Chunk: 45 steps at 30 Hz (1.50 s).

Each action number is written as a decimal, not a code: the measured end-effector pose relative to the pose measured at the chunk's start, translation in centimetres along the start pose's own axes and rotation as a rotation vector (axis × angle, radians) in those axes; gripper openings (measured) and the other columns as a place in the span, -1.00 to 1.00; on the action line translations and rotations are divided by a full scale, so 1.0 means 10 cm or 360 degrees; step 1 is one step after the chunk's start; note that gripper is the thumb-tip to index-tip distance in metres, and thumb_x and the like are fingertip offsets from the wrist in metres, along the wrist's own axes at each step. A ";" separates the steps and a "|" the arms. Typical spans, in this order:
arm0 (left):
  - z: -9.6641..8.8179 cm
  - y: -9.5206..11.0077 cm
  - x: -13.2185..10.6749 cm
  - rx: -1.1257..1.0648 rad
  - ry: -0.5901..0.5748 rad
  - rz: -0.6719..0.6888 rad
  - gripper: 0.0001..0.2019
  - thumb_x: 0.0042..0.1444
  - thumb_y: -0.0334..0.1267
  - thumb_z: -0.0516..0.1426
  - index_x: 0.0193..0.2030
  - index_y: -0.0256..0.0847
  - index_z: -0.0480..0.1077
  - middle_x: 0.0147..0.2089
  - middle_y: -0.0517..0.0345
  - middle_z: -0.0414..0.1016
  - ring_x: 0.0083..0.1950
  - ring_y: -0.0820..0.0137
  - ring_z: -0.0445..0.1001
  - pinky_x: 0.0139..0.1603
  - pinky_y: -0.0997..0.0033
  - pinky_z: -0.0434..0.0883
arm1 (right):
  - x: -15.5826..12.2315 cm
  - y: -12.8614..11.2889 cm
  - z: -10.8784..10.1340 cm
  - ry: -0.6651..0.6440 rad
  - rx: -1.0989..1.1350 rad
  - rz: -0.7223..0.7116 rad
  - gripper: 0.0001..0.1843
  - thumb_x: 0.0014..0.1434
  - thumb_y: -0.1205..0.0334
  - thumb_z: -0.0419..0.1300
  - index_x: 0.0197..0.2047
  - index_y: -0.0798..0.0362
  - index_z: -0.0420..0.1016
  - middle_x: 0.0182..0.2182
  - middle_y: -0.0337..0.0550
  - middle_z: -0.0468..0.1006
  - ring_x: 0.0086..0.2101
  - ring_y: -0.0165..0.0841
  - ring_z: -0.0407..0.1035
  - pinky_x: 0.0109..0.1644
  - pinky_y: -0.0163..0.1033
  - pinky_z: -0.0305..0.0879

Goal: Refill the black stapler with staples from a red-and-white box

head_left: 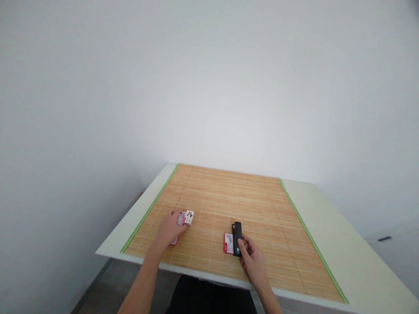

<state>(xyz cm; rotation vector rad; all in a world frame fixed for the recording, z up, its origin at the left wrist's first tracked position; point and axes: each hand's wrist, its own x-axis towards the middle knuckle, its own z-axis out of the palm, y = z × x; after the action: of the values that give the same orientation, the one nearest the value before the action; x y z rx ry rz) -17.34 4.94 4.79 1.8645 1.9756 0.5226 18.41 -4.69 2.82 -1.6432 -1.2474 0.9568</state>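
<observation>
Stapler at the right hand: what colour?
Black; the stapler shows in the head view, the only one here.

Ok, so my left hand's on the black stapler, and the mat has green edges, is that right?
Not quite: the head view shows your right hand on the black stapler, not your left hand. The mat does have green edges.

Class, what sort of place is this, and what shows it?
Probably a simple indoor workspace: a pale table by a white wall, a slatted mat over it, and a black stapler at the right hand.
</observation>
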 end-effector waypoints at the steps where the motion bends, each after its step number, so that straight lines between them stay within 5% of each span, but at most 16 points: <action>1: 0.01 0.02 0.03 -0.0009 0.0005 -0.0015 -0.43 0.07 -0.13 0.27 0.26 -0.02 0.38 0.12 0.02 0.43 0.06 0.15 0.48 0.08 0.25 0.37 | -0.01 -0.02 0.00 0.0003 0.0005 -0.0001 -0.20 0.22 -0.48 0.03 0.10 0.07 0.52 -0.60 -0.28 0.41 -0.62 -0.30 0.31 -0.54 -0.21 0.21; 6: -0.11 0.18 0.09 -0.0089 0.0240 -0.0153 -0.46 0.14 -0.11 0.23 0.27 -0.11 0.34 0.06 -0.01 0.39 -0.02 0.19 0.47 0.02 0.23 0.40 | -0.05 -0.17 -0.01 0.0036 0.0100 0.0000 -0.20 0.16 -0.49 0.12 0.06 0.07 0.57 -0.61 -0.28 0.42 -0.63 -0.32 0.29 -0.55 -0.24 0.19; 9: -0.09 0.55 -0.02 -0.0375 0.0291 -0.0012 -0.47 0.12 -0.17 0.24 0.25 -0.10 0.34 0.04 0.03 0.37 -0.09 0.26 0.47 -0.02 0.26 0.43 | -0.06 -0.23 -0.01 0.0058 0.0142 0.0005 -0.20 0.13 -0.48 0.16 0.04 0.09 0.58 -0.61 -0.28 0.42 -0.62 -0.34 0.29 -0.54 -0.26 0.18; 14: 0.48 1.42 -0.42 -0.0767 -0.0119 0.0493 -0.45 -0.04 -0.36 0.30 0.14 -0.03 0.39 0.07 0.09 0.36 -0.02 0.29 0.45 0.02 0.32 0.42 | -0.05 -0.19 -0.02 0.0032 0.0166 0.0002 -0.20 0.15 -0.46 0.17 0.07 0.10 0.58 -0.61 -0.29 0.42 -0.63 -0.35 0.28 -0.55 -0.27 0.16; 17: 0.79 1.61 -0.54 -0.0868 -0.0303 0.0494 -0.46 -0.09 -0.36 0.34 0.09 -0.06 0.41 0.07 0.10 0.33 -0.02 0.29 0.44 0.02 0.32 0.42 | -0.03 -0.10 -0.01 0.0017 0.0176 -0.0020 -0.20 0.16 -0.45 0.17 0.09 0.11 0.56 -0.60 -0.28 0.44 -0.61 -0.34 0.31 -0.53 -0.28 0.18; 20: 0.88 1.53 -0.54 -0.0897 -0.0446 0.0491 -0.40 -0.14 -0.29 0.41 0.10 -0.09 0.42 0.10 0.07 0.32 0.06 0.23 0.43 0.12 0.26 0.40 | 0.00 0.01 -0.01 -0.0014 0.0177 -0.0042 -0.24 0.21 -0.41 0.15 0.11 0.10 0.55 -0.58 -0.27 0.46 -0.59 -0.34 0.33 -0.52 -0.28 0.20; 24: 0.77 1.40 -0.50 -0.0934 -0.0663 0.0670 -0.13 -0.29 -0.22 0.50 0.25 -0.04 0.34 0.24 0.03 0.28 0.18 0.15 0.40 0.19 0.22 0.39 | 0.03 0.11 -0.01 -0.0040 0.0184 -0.0043 -0.29 0.25 -0.37 0.15 0.13 0.09 0.52 -0.58 -0.30 0.44 -0.60 -0.35 0.31 -0.53 -0.28 0.18; 26: 0.73 1.41 -0.50 -0.0900 -0.0706 0.0753 -0.19 -0.23 -0.26 0.47 0.23 -0.02 0.35 0.22 0.06 0.34 0.15 0.16 0.42 0.16 0.23 0.39 | 0.04 0.12 -0.01 -0.0037 0.0193 -0.0038 -0.29 0.25 -0.36 0.15 0.13 0.09 0.53 -0.59 -0.32 0.41 -0.61 -0.35 0.31 -0.53 -0.28 0.18; 34: 0.79 1.50 -0.58 -0.0704 -0.0580 0.0712 -0.44 -0.09 -0.19 0.41 0.10 -0.03 0.43 0.08 0.07 0.47 0.02 0.16 0.48 0.00 0.26 0.41 | -0.01 0.01 -0.02 0.0025 0.0122 -0.0061 -0.27 0.21 -0.39 0.16 0.08 0.11 0.58 -0.60 -0.26 0.45 -0.58 -0.32 0.32 -0.49 -0.26 0.22; 39: 0.77 1.49 -0.66 -0.0758 -0.0501 0.0726 -0.11 -0.13 -0.14 0.45 0.38 0.05 0.26 0.37 0.01 0.29 0.28 0.07 0.40 0.24 0.13 0.38 | -0.01 0.01 -0.02 0.0039 0.0148 -0.0036 -0.25 0.19 -0.41 0.17 0.07 0.10 0.58 -0.59 -0.26 0.45 -0.59 -0.32 0.32 -0.50 -0.25 0.22; 42: 0.56 1.24 -0.68 -0.0670 -0.0337 0.0664 -0.08 -0.06 -0.08 0.42 0.45 0.12 0.17 0.45 0.03 0.18 0.37 0.06 0.32 0.35 0.06 0.32 | 0.00 0.06 -0.01 0.0035 0.0170 -0.0044 -0.26 0.21 -0.39 0.17 0.11 0.10 0.55 -0.60 -0.28 0.43 -0.59 -0.32 0.32 -0.50 -0.25 0.21; 45: 0.20 0.68 -0.62 -0.0454 -0.0177 0.0509 -0.30 0.05 -0.04 0.34 0.36 0.11 0.31 0.37 0.03 0.26 0.29 0.06 0.38 0.33 0.02 0.33 | 0.01 0.12 0.00 0.0030 0.0173 -0.0052 -0.27 0.23 -0.38 0.16 0.13 0.10 0.53 -0.61 -0.29 0.43 -0.60 -0.32 0.32 -0.50 -0.25 0.21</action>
<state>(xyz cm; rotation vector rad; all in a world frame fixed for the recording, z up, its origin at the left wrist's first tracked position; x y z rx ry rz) -10.14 -0.85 6.59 1.9823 1.4523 0.7312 18.86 -4.76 1.74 -1.5399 -1.1855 0.9704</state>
